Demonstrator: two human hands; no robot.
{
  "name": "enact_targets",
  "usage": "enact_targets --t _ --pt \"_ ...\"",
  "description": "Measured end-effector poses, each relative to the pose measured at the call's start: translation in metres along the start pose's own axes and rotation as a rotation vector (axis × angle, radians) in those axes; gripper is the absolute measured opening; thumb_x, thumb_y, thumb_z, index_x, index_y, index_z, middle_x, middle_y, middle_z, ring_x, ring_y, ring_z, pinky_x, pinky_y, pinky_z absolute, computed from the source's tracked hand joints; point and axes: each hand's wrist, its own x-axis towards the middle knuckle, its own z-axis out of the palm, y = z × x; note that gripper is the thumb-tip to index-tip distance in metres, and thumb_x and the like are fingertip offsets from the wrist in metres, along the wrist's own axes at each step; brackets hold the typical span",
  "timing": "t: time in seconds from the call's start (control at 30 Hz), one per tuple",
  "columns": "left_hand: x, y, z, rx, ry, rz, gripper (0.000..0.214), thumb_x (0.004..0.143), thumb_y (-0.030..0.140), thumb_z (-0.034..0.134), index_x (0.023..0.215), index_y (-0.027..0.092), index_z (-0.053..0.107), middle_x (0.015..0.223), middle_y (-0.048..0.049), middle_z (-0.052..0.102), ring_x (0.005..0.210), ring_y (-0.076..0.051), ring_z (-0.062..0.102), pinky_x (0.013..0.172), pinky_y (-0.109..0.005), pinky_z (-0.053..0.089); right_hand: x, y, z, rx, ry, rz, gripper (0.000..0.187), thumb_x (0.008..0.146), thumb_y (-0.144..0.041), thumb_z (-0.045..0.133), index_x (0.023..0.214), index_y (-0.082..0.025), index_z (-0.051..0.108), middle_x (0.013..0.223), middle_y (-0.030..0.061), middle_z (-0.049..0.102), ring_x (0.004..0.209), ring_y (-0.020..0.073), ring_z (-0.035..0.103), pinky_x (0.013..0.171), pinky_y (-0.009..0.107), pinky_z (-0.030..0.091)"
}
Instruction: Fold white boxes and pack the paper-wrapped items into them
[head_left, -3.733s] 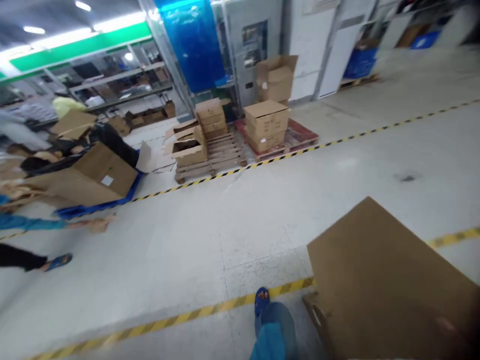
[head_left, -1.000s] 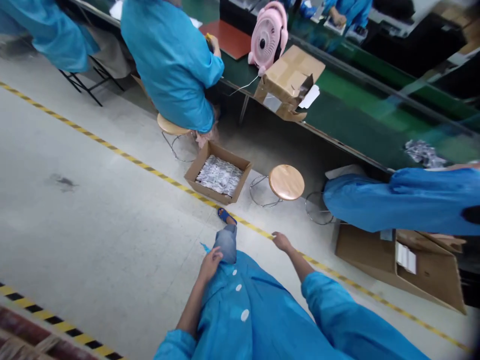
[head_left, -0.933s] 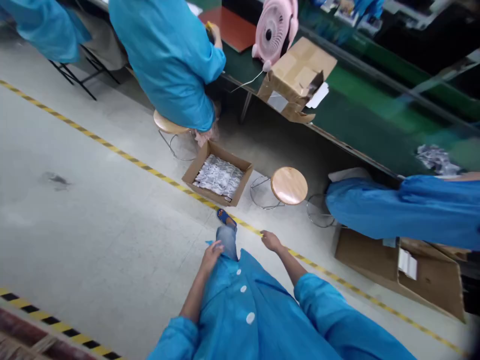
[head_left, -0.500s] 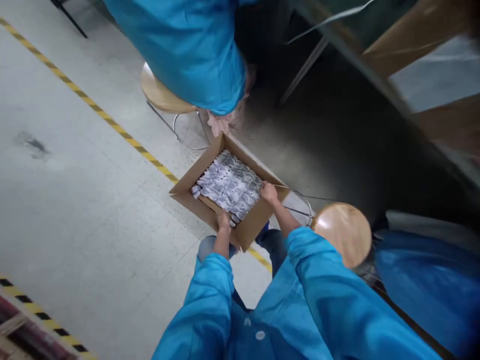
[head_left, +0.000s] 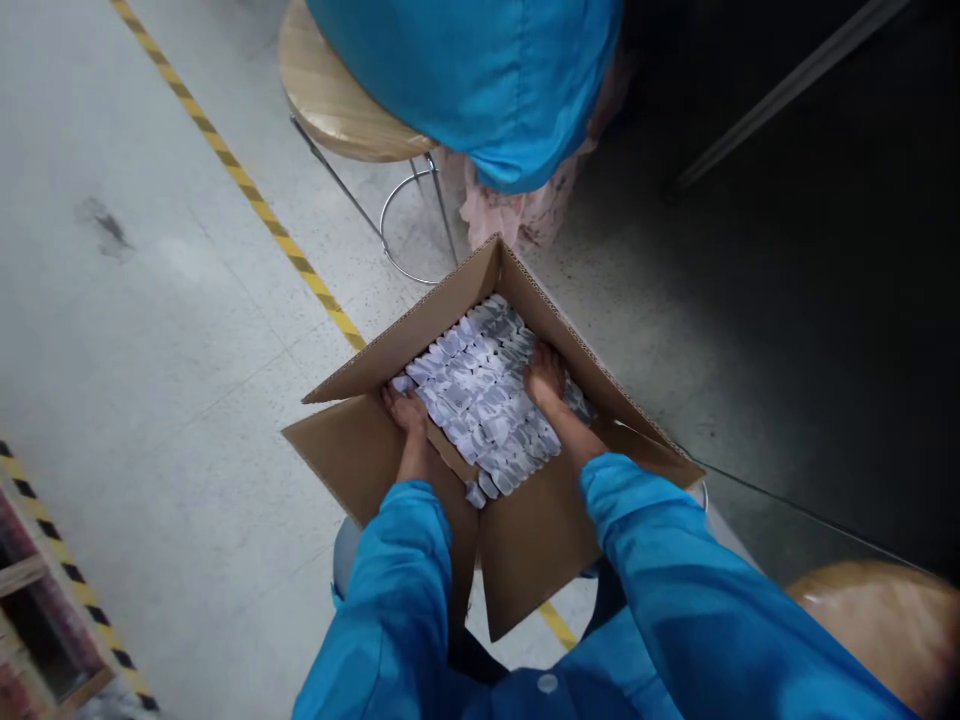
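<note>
An open cardboard box [head_left: 525, 540] lies on the floor right in front of me, its flaps spread out. It is packed with rows of small silvery-white packets [head_left: 480, 395]. Both my hands are inside it. My left hand [head_left: 409, 412] is at the near left side of the packets, with its fingers curled down between them and the box wall. My right hand [head_left: 544, 375] lies on the packets at the right side, and its fingertips dig in among them. The fingertips of both hands are hidden.
A person in a blue coat [head_left: 480, 80] sits on a wooden stool [head_left: 330, 100] just beyond the box. Another stool [head_left: 877, 625] is at the lower right. A yellow-black floor line [head_left: 247, 190] runs past, and a pallet edge [head_left: 30, 600] shows at the lower left.
I have bent lower over the box, which now fills more of the view. My hands have moved from its rim to inside, onto the packets.
</note>
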Motion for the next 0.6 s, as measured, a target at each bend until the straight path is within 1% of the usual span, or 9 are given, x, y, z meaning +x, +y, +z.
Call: enact_targets --t 0.07,0.17,0.23,0.3,0.4,0.43,0.5,0.57,0.6 --pt "0.016 0.005 0.004 0.049 0.016 -0.004 0.041 0.093 0.039 0.06 0.128 0.018 0.056 0.13 -0.0108 0.058 0.112 -0.024 0.06 0.093 -0.047 0.054 0.008 -0.007 0.008 -0.018 0.027 -0.03 0.036 0.096 -0.036 0.059 0.127 -0.018 0.058 0.13 0.0103 0.058 0.112 0.0227 0.061 0.094 0.045 0.053" --pt "0.029 0.007 0.007 0.121 -0.019 0.005 0.041 0.093 0.039 0.06 0.127 0.017 0.056 0.129 -0.0107 0.058 0.112 -0.024 0.061 0.093 -0.047 0.054 0.015 -0.009 0.014 -0.056 0.05 -0.059 0.036 0.096 -0.036 0.059 0.127 -0.018 0.058 0.13 0.0103 0.058 0.112 0.0226 0.061 0.094 0.045 0.054" --pt "0.033 0.006 0.004 0.161 -0.074 0.026 0.04 0.093 0.039 0.06 0.127 0.017 0.056 0.128 -0.0105 0.059 0.11 -0.024 0.061 0.092 -0.047 0.054 0.015 -0.005 0.01 -0.08 0.044 -0.098 0.036 0.096 -0.036 0.059 0.127 -0.018 0.058 0.129 0.0102 0.059 0.111 0.0223 0.061 0.093 0.044 0.054" --pt "0.035 0.004 -0.003 0.194 -0.136 0.054 0.04 0.093 0.038 0.061 0.126 0.017 0.057 0.127 -0.0103 0.06 0.109 -0.023 0.062 0.091 -0.046 0.054 0.014 0.0 0.001 -0.102 0.018 -0.16 0.036 0.096 -0.036 0.059 0.126 -0.017 0.058 0.129 0.0102 0.059 0.11 0.0223 0.061 0.093 0.044 0.054" --pt "0.036 0.003 -0.015 0.232 -0.212 0.098 0.039 0.093 0.038 0.061 0.125 0.017 0.057 0.127 -0.0102 0.06 0.109 -0.023 0.062 0.091 -0.046 0.055 0.005 0.002 -0.012 -0.137 -0.069 -0.304 0.036 0.096 -0.036 0.059 0.126 -0.017 0.058 0.128 0.0102 0.059 0.11 0.0224 0.061 0.093 0.044 0.054" --pt "0.035 0.001 -0.017 0.243 -0.225 0.111 0.039 0.093 0.038 0.061 0.126 0.017 0.057 0.127 -0.0102 0.06 0.11 -0.023 0.062 0.092 -0.046 0.054 -0.002 0.0 -0.013 -0.145 -0.118 -0.367 0.036 0.096 -0.036 0.059 0.126 -0.017 0.058 0.127 0.0101 0.059 0.11 0.0222 0.062 0.093 0.044 0.054" --pt "0.028 -0.005 -0.018 0.256 -0.23 0.139 0.041 0.093 0.038 0.061 0.128 0.018 0.056 0.13 -0.0106 0.058 0.112 -0.024 0.061 0.093 -0.047 0.054 -0.025 -0.007 -0.006 -0.154 -0.249 -0.518 0.036 0.096 -0.036 0.06 0.125 -0.016 0.058 0.126 0.0103 0.06 0.109 0.022 0.062 0.092 0.044 0.054" --pt "0.011 -0.018 -0.015 0.256 -0.23 0.173 0.042 0.093 0.038 0.06 0.129 0.018 0.055 0.132 -0.011 0.057 0.115 -0.025 0.059 0.095 -0.049 0.053 -0.061 -0.016 0.008 -0.151 -0.408 -0.684 0.035 0.096 -0.036 0.06 0.124 -0.016 0.059 0.125 0.0102 0.06 0.107 0.0215 0.062 0.091 0.043 0.055" --pt "-0.003 -0.028 -0.013 0.248 -0.249 0.199 0.043 0.093 0.038 0.06 0.13 0.018 0.054 0.133 -0.0113 0.056 0.115 -0.025 0.059 0.095 -0.049 0.052 -0.083 -0.021 0.017 -0.147 -0.488 -0.763 0.034 0.096 -0.036 0.06 0.124 -0.016 0.059 0.124 0.0101 0.061 0.107 0.0212 0.063 0.091 0.042 0.055"
